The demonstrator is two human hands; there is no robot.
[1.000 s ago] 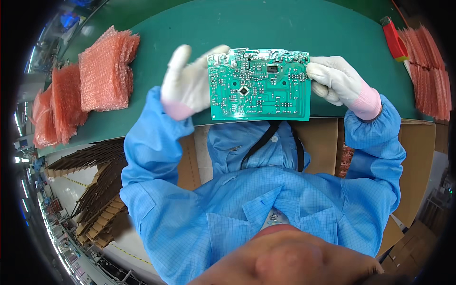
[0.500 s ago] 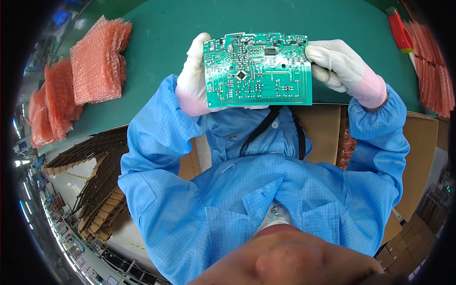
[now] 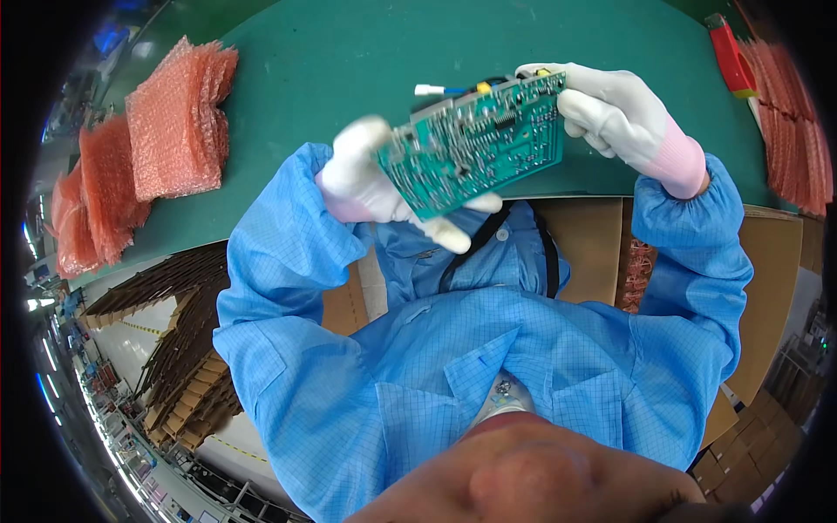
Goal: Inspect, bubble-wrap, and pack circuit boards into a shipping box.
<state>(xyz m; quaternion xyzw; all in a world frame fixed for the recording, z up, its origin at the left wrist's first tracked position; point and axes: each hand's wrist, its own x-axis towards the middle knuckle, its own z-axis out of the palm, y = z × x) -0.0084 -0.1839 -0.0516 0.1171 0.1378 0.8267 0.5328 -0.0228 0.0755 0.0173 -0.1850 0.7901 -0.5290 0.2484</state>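
— circuit board (image 3: 475, 144), green, tilted, held above the near edge of the green worktop (image 3: 349, 52)?
— yes. left hand (image 3: 370, 179) closed on its lower end, right hand (image 3: 615, 113) pinching the upper end.
— handling?
— probably light, stiff, fragile; best gripped by bare edges, clear of solder and wire leads (image 3: 445, 89).

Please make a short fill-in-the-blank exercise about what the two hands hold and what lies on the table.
1. Both hands, the left hand and the right hand, wear white ____.
2. The circuit board they hold is ____ in colour.
3. The bubble bags stacked on the table are ____ in colour.
4. The person's sleeves are ____ in colour.

Missing words: gloves; green; pink; blue
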